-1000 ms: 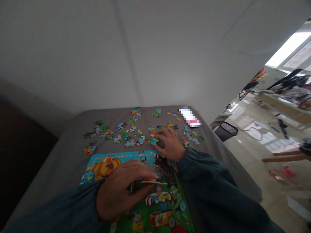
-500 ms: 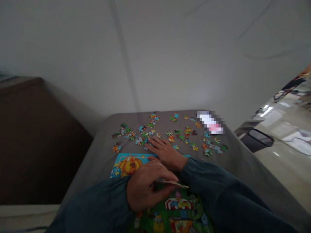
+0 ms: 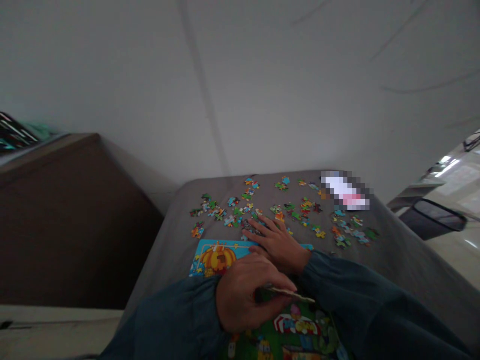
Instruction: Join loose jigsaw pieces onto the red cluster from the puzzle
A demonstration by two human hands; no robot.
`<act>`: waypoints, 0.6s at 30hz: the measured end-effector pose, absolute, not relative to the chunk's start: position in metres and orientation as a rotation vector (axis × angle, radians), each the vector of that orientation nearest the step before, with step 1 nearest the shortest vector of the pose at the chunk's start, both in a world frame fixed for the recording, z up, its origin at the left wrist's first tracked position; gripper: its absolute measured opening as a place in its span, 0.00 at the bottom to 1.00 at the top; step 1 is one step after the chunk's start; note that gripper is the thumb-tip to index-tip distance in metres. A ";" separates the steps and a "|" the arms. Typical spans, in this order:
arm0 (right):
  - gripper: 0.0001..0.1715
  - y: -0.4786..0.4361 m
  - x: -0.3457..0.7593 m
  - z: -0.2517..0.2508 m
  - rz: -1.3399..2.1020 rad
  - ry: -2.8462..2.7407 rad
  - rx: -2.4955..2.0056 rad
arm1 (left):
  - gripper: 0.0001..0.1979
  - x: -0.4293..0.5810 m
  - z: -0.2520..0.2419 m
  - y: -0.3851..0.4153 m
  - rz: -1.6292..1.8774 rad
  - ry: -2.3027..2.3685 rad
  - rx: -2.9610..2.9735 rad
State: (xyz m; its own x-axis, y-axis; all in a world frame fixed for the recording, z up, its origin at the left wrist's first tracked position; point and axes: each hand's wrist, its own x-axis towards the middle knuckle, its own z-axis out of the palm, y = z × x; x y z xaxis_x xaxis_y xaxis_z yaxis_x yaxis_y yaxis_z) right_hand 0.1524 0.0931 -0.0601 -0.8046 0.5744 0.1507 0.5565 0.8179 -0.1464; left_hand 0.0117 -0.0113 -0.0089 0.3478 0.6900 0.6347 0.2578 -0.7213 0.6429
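Pinching a thin piece [image 3: 302, 297], the left hand [image 3: 249, 295] sits beside the splayed right hand [image 3: 281, 246], the phone screen [image 3: 343, 191] illegibly blurred.

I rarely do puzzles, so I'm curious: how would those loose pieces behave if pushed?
The loose puzzle pieces look small and thin, so they are probably light. Lying flat on the grey cover, they would likely slide rather than roll. Their knobbed edges might snag on neighbours.
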 end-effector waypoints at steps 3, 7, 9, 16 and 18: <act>0.27 0.091 0.153 -0.061 0.117 -2.782 -0.934 | 0.05 0.012 -0.007 -0.013 1.290 0.857 2.193; 0.28 0.088 0.155 -0.063 0.075 -2.758 -0.981 | 0.06 0.012 -0.006 -0.015 1.270 0.852 2.229; 0.28 0.088 0.157 -0.063 0.074 -2.756 -1.006 | 0.07 0.012 -0.007 -0.014 1.292 0.845 2.234; 0.30 0.089 0.161 -0.062 0.110 -2.782 -1.072 | 0.08 0.011 -0.008 -0.012 1.314 0.828 2.241; 0.30 0.089 0.161 -0.062 0.112 -2.785 -1.077 | 0.07 0.011 -0.008 -0.011 1.312 0.829 2.249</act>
State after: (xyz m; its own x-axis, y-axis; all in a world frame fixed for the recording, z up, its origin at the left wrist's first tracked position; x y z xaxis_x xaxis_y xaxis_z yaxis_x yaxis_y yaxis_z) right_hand 0.1612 0.0889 -0.0616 -0.7300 0.6735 0.1156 0.6621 0.7390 -0.1247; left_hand 0.0108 -0.0112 -0.0082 0.3813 0.6696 0.6373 0.2879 -0.7411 0.6065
